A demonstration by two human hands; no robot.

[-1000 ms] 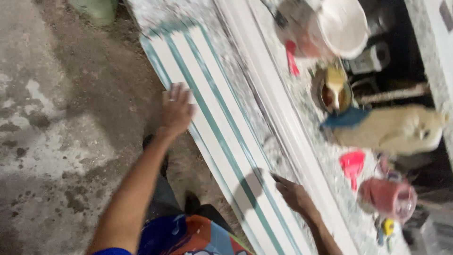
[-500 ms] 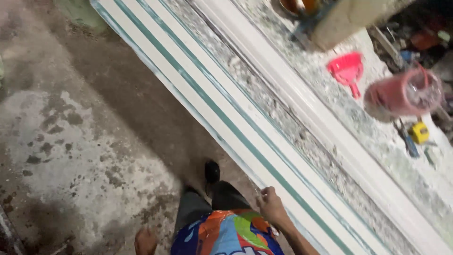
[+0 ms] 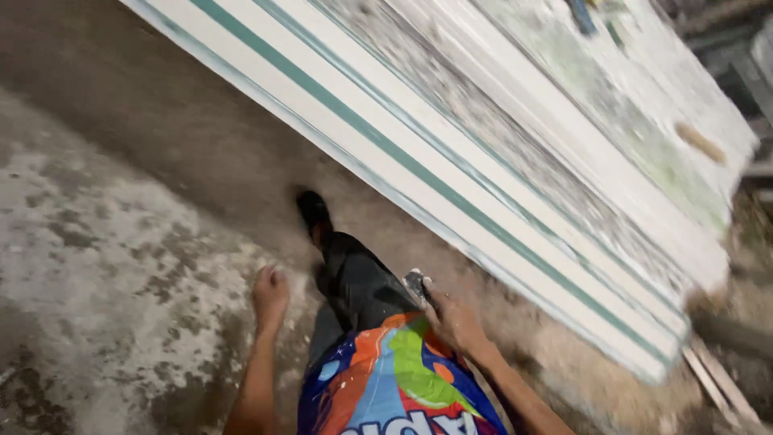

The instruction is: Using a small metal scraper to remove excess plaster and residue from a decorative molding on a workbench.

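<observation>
Flanking bare floor (image 3: 105, 242), hands (image 3: 270, 292) beside striped panel (image 3: 451, 193) edge.

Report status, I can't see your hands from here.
Left hand loosely closed, holding nothing. Right hand shut on small dark tool. Long white green-striped panel beside right hand, untouched. Nothing between.
</observation>
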